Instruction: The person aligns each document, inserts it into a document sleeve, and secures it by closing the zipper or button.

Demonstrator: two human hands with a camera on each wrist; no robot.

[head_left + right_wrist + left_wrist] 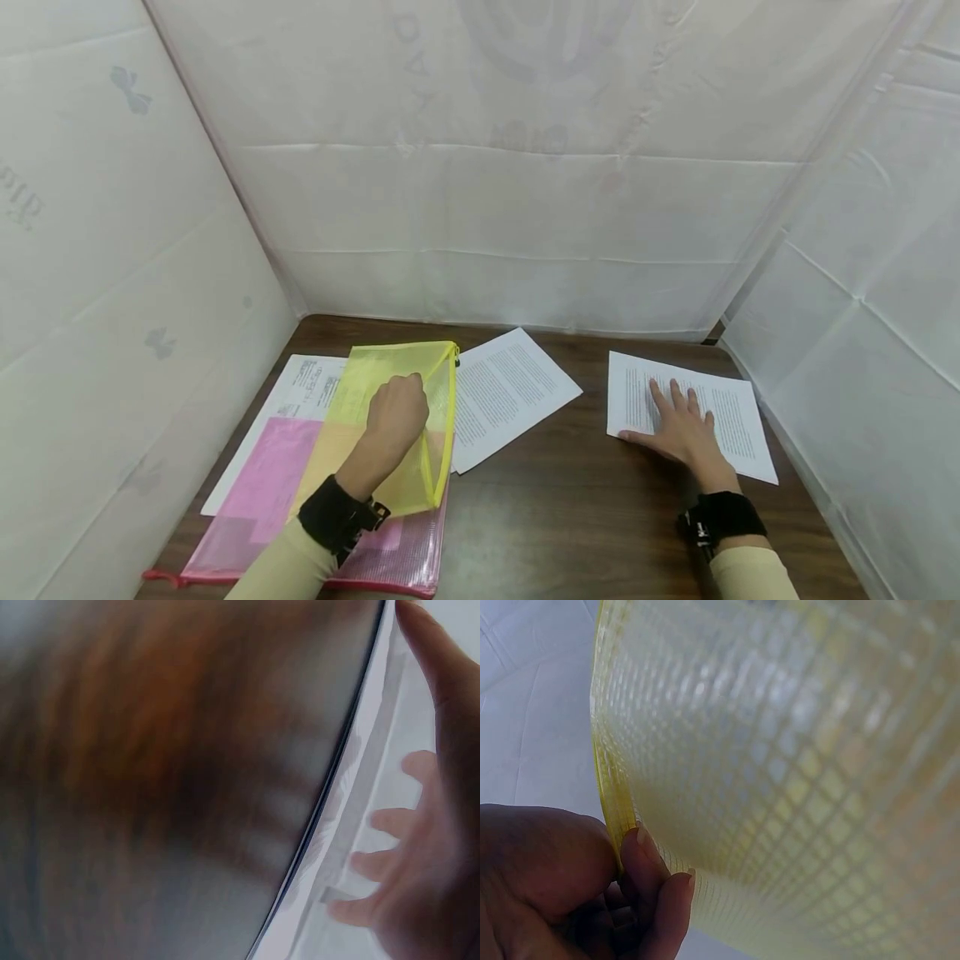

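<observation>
My left hand (397, 408) grips the yellow mesh zip pouch (390, 367) and lifts its upper layer off the table. In the left wrist view the fingers (649, 885) pinch the edge of the yellow mesh pouch (795, 772). Under it lies a pink mesh pouch (262, 492). My right hand (678, 421) rests flat, fingers spread, on a printed stack of paper (738, 417) at the right. In the right wrist view the fingers (390, 862) lie on the white paper (375, 780), blurred.
A second printed sheet (502, 392) lies in the middle of the dark wooden table (555, 517). Another white sheet (300, 387) sticks out from under the pouches at the left. White plastic curtain walls (510, 208) close in the table on three sides.
</observation>
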